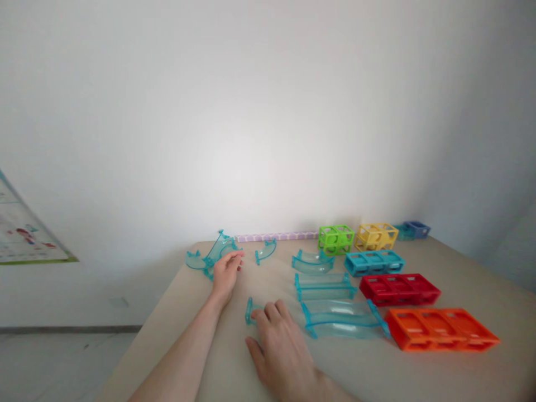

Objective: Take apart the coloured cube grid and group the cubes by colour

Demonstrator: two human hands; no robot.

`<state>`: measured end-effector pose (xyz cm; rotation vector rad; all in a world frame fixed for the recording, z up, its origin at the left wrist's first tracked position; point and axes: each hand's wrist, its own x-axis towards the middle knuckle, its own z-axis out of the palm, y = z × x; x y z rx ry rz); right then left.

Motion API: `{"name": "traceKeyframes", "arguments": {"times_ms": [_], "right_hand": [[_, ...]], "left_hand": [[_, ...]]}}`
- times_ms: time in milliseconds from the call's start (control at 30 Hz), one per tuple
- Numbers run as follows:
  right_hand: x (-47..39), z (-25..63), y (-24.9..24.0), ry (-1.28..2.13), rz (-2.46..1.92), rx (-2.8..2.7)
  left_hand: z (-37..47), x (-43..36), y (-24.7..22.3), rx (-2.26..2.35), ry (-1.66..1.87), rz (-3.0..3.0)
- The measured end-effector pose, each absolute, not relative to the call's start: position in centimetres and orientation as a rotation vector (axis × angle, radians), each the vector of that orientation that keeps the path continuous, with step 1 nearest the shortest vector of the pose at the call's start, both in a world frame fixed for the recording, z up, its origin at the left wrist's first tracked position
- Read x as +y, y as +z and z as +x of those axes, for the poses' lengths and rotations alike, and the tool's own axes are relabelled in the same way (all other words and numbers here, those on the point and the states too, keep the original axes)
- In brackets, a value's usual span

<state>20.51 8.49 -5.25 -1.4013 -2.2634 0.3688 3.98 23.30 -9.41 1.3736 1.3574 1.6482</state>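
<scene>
My left hand (pixel 227 274) is on the table's left side, fingers loosely bent and nothing visible in them. Just beyond it lies a heap of clear teal track pieces (pixel 220 248), partly hidden behind the hand. Nearer to me, my right hand (pixel 282 346) reaches over another clear teal track piece (pixel 250 311). Its fingers rest on or just above this piece and cover most of it, while the thumb stands apart. To the right of that hand are a wavy teal track piece (pixel 345 321), a straight one (pixel 324 287) and a curved one (pixel 313 262).
Open-frame blocks stand on the right: orange (pixel 441 329), red (pixel 400 289), teal (pixel 374 262), yellow (pixel 377 237) and green (pixel 336 240). A small curved track piece (pixel 267 252) lies farther back. A purple patterned strip (pixel 276 237) runs along the wall.
</scene>
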Motion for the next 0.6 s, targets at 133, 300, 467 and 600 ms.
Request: {"name": "traceKeyframes", "arguments": {"times_ms": [133, 300, 467, 600], "right_hand": [[8.5, 20.3, -5.5, 0.261, -1.499, -2.256], [9.0, 20.5, -6.0, 0.217, -1.431, -2.415], [9.8, 20.6, -6.6, 0.294, -1.41, -2.464], [9.6, 20.7, -6.3, 0.349, -1.381, -2.463]], "left_hand": [[5.3, 24.0, -8.6, 1.333, 1.487, 1.568], [7.1, 25.5, -8.4, 1.352, 1.375, 1.678], [7.3, 25.9, -8.6, 1.35, 1.463, 1.553], [6.5, 23.7, -8.6, 1.244, 1.559, 1.305]]}}
